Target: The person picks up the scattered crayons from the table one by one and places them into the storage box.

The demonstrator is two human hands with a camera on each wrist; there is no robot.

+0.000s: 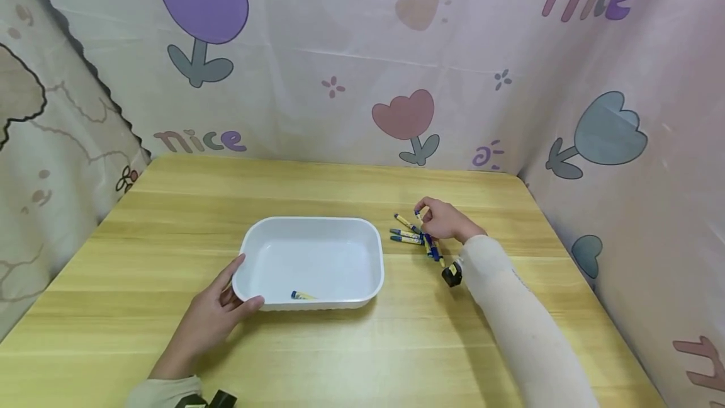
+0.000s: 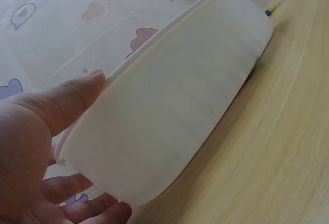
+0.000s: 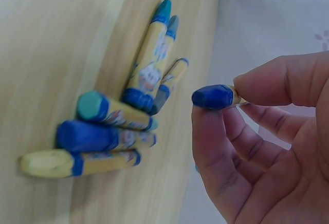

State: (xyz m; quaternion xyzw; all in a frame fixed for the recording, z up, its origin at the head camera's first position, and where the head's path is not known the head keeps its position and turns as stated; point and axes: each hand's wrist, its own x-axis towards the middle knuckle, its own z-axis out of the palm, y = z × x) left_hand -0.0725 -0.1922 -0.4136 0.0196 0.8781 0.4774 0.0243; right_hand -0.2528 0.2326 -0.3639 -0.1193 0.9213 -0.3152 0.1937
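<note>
My left hand [image 1: 212,317] holds the near left corner of a white plastic tray [image 1: 317,257], thumb at the rim and the other fingers around its side. One yellow-wrapped crayon [image 1: 302,295] lies inside, along the near wall. To the right of the tray, my right hand [image 1: 444,220] pinches a dark blue crayon [image 3: 213,96] between thumb and fingers, over a loose pile. In the right wrist view the pile shows a pale yellow crayon [image 3: 49,163], a blue crayon [image 3: 85,135] and a turquoise crayon [image 3: 92,107] side by side, with several greenish and grey ones beyond.
All of this stands on a light wood-grain table [image 1: 351,364]. A pale curtain [image 1: 317,36] printed with flowers hangs behind the table and along both sides. A black wrist camera [image 1: 452,274] sits at the right sleeve, close to the pile.
</note>
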